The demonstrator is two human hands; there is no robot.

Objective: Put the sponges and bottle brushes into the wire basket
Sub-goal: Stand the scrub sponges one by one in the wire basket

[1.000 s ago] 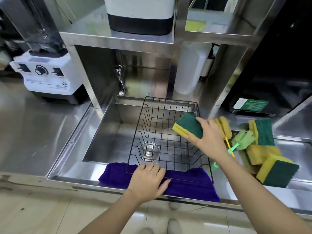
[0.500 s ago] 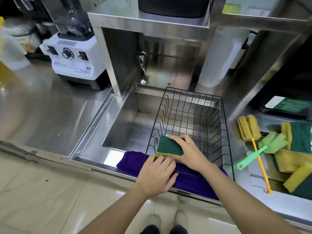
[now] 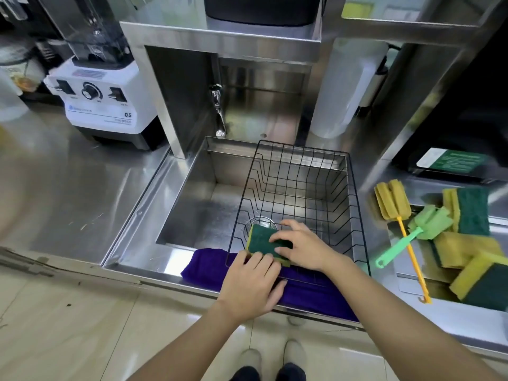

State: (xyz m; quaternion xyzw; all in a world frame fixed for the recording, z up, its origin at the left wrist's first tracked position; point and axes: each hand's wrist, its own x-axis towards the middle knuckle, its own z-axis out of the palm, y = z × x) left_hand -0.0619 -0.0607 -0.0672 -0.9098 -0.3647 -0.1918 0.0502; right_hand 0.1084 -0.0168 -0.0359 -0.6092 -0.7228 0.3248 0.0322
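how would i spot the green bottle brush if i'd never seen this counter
Start at the steel sink holding the wire basket, then look to the counter on its right, where sponges are piled. The green bottle brush lies there, its light green foam head against the sponges and its handle crossing the yellow bottle brush. It is the only all-green tool with a handle.

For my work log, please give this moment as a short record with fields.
basket: wire basket in the sink
right hand: pressing a green-yellow sponge at the basket's near-left corner
left hand: on the basket's near rim, over the purple cloth
waiting at right: sponge pile, yellow brush, green brush
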